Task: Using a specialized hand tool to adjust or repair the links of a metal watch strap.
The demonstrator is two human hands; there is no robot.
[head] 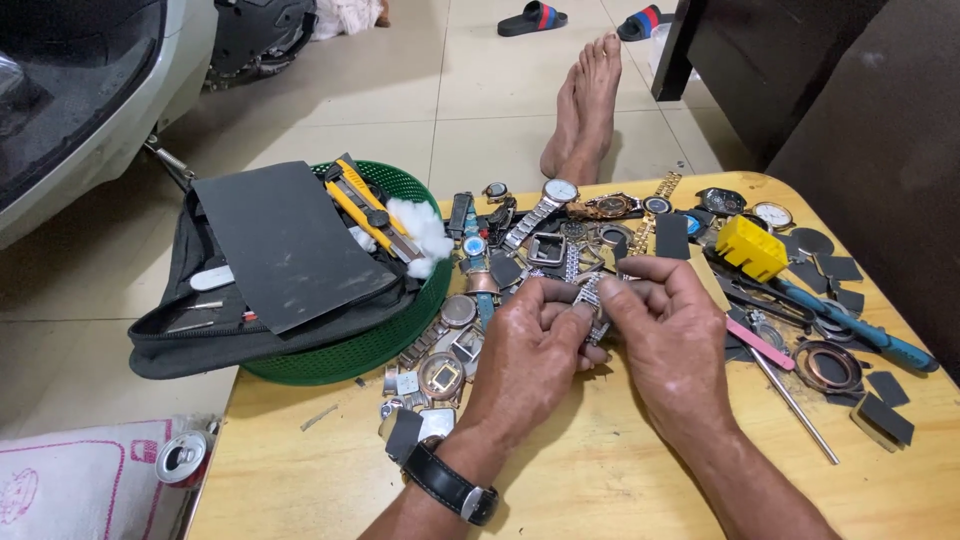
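Observation:
Both my hands meet above a low wooden table (560, 480). My left hand (530, 355), with a black wristwatch (450, 485) on its wrist, and my right hand (675, 335) pinch a silver metal watch band (592, 300) between thumbs and fingertips. The band hangs between the two hands over a heap of watches and watch parts (470, 330). Part of the band is hidden behind my fingers.
A green plastic basket (350, 355) at the table's left holds a black pouch, a dark sheet, a yellow utility knife (365, 205) and cotton. A yellow block (750, 247), a blue-handled tool (870, 335), a pink file and dark square pads lie on the right. A bare foot (585, 110) rests beyond the table.

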